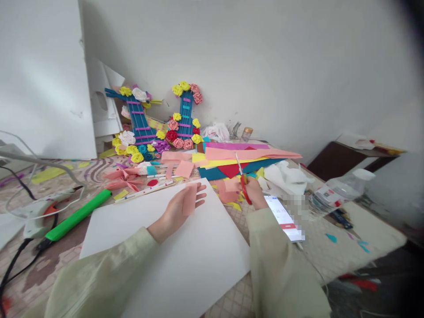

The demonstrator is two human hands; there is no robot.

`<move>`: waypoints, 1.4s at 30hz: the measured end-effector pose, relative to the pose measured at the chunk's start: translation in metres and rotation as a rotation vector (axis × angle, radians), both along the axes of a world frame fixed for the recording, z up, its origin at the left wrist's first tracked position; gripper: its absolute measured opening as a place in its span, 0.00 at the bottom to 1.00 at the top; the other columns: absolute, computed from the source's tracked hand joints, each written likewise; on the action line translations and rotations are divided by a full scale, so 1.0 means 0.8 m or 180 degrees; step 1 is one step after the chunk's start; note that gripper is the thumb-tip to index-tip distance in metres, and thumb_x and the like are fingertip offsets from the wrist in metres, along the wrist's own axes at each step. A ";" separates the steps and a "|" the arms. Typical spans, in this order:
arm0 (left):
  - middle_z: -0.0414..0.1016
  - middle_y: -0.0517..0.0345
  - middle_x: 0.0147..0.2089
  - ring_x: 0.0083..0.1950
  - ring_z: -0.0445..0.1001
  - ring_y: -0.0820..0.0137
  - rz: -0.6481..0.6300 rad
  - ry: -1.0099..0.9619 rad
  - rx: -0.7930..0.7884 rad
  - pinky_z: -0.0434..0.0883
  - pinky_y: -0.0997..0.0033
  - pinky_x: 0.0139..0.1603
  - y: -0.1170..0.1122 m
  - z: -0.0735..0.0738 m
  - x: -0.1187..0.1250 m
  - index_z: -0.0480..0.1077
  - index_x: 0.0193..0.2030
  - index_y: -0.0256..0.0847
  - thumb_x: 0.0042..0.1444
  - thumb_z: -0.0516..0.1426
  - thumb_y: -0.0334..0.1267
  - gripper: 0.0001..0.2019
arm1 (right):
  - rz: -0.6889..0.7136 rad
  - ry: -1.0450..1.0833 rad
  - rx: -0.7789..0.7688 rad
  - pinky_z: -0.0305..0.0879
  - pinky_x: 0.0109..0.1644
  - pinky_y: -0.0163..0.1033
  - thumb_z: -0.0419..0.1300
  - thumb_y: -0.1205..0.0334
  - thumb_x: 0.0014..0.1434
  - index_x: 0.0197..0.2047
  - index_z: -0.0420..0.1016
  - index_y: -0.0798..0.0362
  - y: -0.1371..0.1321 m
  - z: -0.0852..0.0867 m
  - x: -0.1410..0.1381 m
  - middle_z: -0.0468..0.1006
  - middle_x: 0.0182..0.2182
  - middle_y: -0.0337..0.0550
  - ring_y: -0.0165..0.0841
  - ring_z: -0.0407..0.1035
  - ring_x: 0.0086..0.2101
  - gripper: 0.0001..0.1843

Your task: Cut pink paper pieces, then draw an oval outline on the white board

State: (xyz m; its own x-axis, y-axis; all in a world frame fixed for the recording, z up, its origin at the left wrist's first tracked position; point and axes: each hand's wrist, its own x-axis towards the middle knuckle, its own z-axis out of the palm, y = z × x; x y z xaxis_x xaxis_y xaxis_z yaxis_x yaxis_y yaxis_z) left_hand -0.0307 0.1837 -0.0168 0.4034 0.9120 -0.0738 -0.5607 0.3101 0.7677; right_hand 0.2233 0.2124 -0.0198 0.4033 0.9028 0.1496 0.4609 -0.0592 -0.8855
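My left hand (177, 210) is over a large white sheet (159, 260), palm turned up. A small rectangle of pink paper (189, 198) rests along its palm, held at the thumb side, while the other fingers stretch out behind it. Scissors (244, 187) with red handles are gripped in my right hand (254, 194), their blades pointing up and away. Below the blades lie pink and yellow paper scraps (228, 190). Just beyond, a stack of coloured crepe paper has a long pink strip (251, 153) near its top. A cut pink square (184, 168) lies beyond my left hand.
Two blue letter-like shapes with paper roses (186, 115) lean against the wall. A green-and-black stick (79, 214) and a white glue gun (39, 221) with cables lie left. On the right are a lit phone (283, 216), crumpled white paper (286, 176) and a plastic bottle (341, 192).
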 end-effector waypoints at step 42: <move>0.75 0.51 0.29 0.26 0.72 0.71 -0.0054 0.1772 0.0874 0.66 0.72 0.31 0.015 -0.023 -0.015 0.71 0.29 0.34 0.46 0.59 0.46 0.15 | 0.0948 0.1495 0.0253 0.53 0.21 0.33 0.65 0.58 0.44 0.25 0.59 0.52 -0.035 -0.013 -0.092 0.65 0.17 0.32 0.25 0.58 0.17 0.16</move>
State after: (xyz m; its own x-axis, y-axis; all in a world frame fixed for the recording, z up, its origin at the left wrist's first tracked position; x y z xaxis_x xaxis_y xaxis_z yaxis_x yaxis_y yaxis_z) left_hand -0.0425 0.1958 -0.0355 0.3865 0.9214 -0.0410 -0.0498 0.0653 0.9966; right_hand 0.1496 0.1844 -0.0305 0.1722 0.9812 0.0876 0.0027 0.0885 -0.9961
